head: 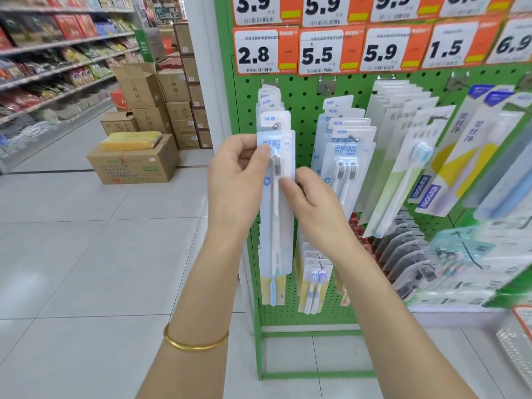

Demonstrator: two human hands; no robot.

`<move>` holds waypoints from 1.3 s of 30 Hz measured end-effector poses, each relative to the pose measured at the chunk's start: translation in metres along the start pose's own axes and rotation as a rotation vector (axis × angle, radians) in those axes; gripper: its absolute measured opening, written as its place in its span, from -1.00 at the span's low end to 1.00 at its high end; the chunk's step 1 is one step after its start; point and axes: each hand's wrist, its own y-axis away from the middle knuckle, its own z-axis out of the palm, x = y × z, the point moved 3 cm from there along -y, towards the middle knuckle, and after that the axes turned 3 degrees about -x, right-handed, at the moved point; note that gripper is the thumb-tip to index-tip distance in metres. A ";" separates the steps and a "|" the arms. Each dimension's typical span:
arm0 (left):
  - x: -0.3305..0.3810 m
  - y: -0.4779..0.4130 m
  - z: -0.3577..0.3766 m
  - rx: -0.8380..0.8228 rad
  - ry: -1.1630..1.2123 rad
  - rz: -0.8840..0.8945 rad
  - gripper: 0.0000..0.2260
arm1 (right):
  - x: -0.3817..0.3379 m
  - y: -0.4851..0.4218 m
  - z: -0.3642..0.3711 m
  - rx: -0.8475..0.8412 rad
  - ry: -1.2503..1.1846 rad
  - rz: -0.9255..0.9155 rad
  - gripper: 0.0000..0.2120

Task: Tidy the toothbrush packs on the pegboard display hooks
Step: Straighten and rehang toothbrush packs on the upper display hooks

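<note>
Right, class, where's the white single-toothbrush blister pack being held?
Head view, centre: the pack hangs frontmost on the green pegboard's leftmost hook, below the 2.8 price tag, held between left hand and right hand.

Leftmost hook (275, 126) on the green pegboard (302, 93): the front toothbrush pack (283, 226) is pinched high by the left hand (236, 180), lower by the right hand (313, 203).

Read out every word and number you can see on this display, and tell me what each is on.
"2.8": lower-row price tag
"5.5": second lower tag
"5.9": third lower tag
"1.5": fourth lower tag
"6.9": fifth lower tag
"3.9": upper-row tag
"5.9": next upper tag
"NEW": front toothbrush pack
"柔护净齿": twin-brush pack
"FROG": yellow-striped pack
Too blurred: tags' small print, print on the carton.
</note>
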 end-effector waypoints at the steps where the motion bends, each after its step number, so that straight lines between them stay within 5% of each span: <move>1: -0.001 -0.002 0.000 0.000 -0.005 -0.007 -0.86 | 0.001 -0.001 0.001 0.005 0.004 0.005 -0.68; 13: -0.017 -0.022 0.001 0.028 -0.040 -0.042 -0.86 | -0.015 -0.014 -0.008 0.043 0.258 0.053 -0.84; 22: -0.022 -0.039 0.002 0.007 -0.104 -0.062 -0.84 | -0.063 -0.068 -0.046 0.209 0.343 -0.028 -0.72; 31: -0.019 -0.034 0.001 -0.005 -0.081 -0.068 -0.85 | -0.069 -0.129 -0.049 -0.046 0.510 0.033 -0.71; 39: -0.011 -0.031 0.001 0.029 -0.089 -0.014 -0.86 | -0.061 -0.138 -0.043 -0.005 0.518 0.029 -0.83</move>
